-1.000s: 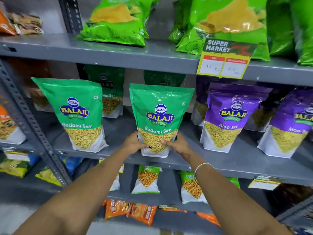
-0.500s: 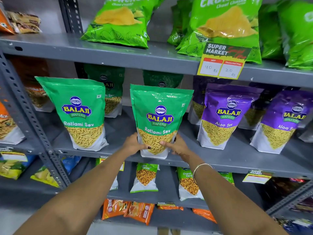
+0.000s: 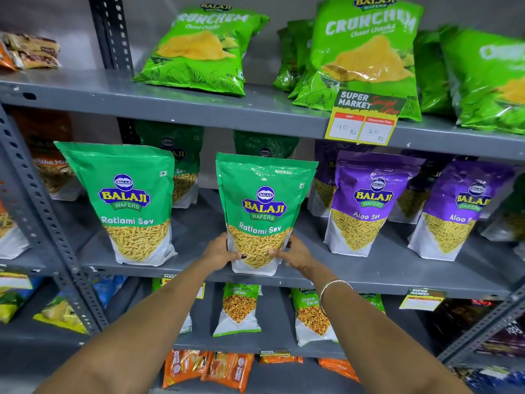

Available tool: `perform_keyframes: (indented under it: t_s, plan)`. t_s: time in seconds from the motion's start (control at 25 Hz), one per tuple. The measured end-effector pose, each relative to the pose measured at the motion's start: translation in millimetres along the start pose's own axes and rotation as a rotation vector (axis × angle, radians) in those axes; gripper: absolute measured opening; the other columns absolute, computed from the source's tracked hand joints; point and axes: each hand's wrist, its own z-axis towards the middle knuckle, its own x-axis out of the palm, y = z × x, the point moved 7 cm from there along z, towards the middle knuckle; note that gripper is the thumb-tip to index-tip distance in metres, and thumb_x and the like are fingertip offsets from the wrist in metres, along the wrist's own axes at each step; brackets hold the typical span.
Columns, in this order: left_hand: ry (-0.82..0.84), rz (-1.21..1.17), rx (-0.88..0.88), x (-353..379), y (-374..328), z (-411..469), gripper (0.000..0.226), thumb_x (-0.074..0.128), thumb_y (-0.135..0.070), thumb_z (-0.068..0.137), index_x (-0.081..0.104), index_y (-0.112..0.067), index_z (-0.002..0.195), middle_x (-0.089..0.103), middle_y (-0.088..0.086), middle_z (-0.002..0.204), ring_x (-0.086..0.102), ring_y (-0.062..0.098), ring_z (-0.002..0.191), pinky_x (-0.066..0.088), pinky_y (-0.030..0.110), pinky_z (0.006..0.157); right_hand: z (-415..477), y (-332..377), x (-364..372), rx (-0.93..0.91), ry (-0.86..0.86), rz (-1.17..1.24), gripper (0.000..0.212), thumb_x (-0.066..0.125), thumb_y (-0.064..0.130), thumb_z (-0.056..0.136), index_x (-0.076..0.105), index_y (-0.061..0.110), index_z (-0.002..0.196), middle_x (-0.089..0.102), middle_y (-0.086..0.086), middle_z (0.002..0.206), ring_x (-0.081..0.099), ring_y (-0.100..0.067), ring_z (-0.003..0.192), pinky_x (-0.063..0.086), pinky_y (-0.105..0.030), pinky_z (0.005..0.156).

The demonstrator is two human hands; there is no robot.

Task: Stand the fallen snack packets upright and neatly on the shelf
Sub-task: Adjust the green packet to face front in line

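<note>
A green Ratlami Sev packet [image 3: 264, 200] stands upright at the front of the grey middle shelf [image 3: 383, 275]. My left hand [image 3: 220, 251] grips its lower left edge and my right hand [image 3: 294, 253] grips its lower right edge. A second green Ratlami Sev packet [image 3: 127, 200] stands upright to its left. Two purple Aloo Sev packets [image 3: 369, 200] [image 3: 460, 209] stand upright to the right. More green and purple packets stand behind them, partly hidden.
Light green Crunchem chip bags [image 3: 204, 49] [image 3: 366, 49] lean back on the top shelf above a yellow price tag [image 3: 362, 120]. Small Chana Garam packets [image 3: 238, 308] stand on the lower shelf, orange packets [image 3: 207, 368] below. A perforated grey upright [image 3: 42, 211] stands at left.
Both hands stay on the middle green packet's base, and it stands slightly more upright. My view has tilted up, showing more of the top shelf.
</note>
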Motion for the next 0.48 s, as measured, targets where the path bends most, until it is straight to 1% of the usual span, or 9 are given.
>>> perform_keyframes:
  t_s: [0.2,0.24,0.32,0.36,0.4,0.44,0.48]
  plan:
    - [-0.006,0.023,-0.004,-3,3,-1,0.06,0.069,-0.019,0.08,0.041,-0.003,0.13,0.052,0.015,0.139,0.05,0.031,0.125,0.043,0.039,0.099,7,-3,6,0.009,-0.003,-0.004,0.069,0.073,0.012,0.076,0.039,0.007,0.136,0.052,-0.012,0.139,0.046,-0.029,0.131,0.038,-0.042,0.108]
    - [-0.005,0.014,-0.013,-4,2,-2,0.061,0.07,-0.019,0.079,0.04,-0.003,0.13,0.051,0.015,0.14,0.049,0.031,0.126,0.043,0.038,0.097,8,-3,6,0.012,0.005,-0.007,0.07,0.073,0.012,0.076,0.037,0.007,0.136,0.051,-0.012,0.14,0.045,-0.029,0.132,0.037,-0.041,0.109]
    - [-0.017,0.021,-0.044,-8,0,-8,0.063,0.071,-0.018,0.077,0.038,-0.002,0.128,0.05,0.016,0.137,0.049,0.032,0.123,0.041,0.034,0.088,7,-5,5,0.03,0.012,-0.007,0.077,0.074,0.014,0.076,0.031,0.007,0.14,0.045,-0.013,0.145,0.041,-0.03,0.135,0.035,-0.042,0.111]
    - [-0.011,0.063,-0.075,-8,0,-11,0.062,0.072,-0.019,0.076,0.04,0.0,0.125,0.051,0.019,0.133,0.052,0.032,0.116,0.041,0.034,0.083,7,-8,1,0.043,0.006,-0.021,0.083,0.074,0.018,0.076,0.026,0.007,0.143,0.039,-0.014,0.149,0.038,-0.03,0.137,0.034,-0.042,0.112]
    - [0.019,0.125,-0.121,-7,1,-14,0.058,0.072,-0.02,0.076,0.042,0.001,0.121,0.053,0.021,0.128,0.055,0.03,0.105,0.043,0.036,0.081,4,-11,-5,0.064,-0.011,-0.053,0.088,0.074,0.022,0.076,0.021,0.006,0.145,0.034,-0.015,0.151,0.035,-0.031,0.138,0.033,-0.042,0.113]
    - [0.09,0.185,-0.195,-4,3,-19,0.052,0.071,-0.022,0.077,0.044,0.0,0.116,0.056,0.022,0.121,0.057,0.028,0.092,0.047,0.037,0.081,3,-16,-15,0.083,-0.045,-0.094,0.091,0.074,0.024,0.077,0.018,0.004,0.146,0.031,-0.016,0.152,0.034,-0.031,0.139,0.034,-0.041,0.113]
    - [0.203,0.227,-0.282,3,4,-26,0.044,0.067,-0.024,0.081,0.045,-0.002,0.113,0.058,0.021,0.114,0.059,0.026,0.085,0.05,0.037,0.084,-1,-21,-27,0.106,-0.082,-0.151,0.09,0.073,0.026,0.078,0.019,0.002,0.146,0.032,-0.017,0.151,0.035,-0.03,0.138,0.035,-0.04,0.112]
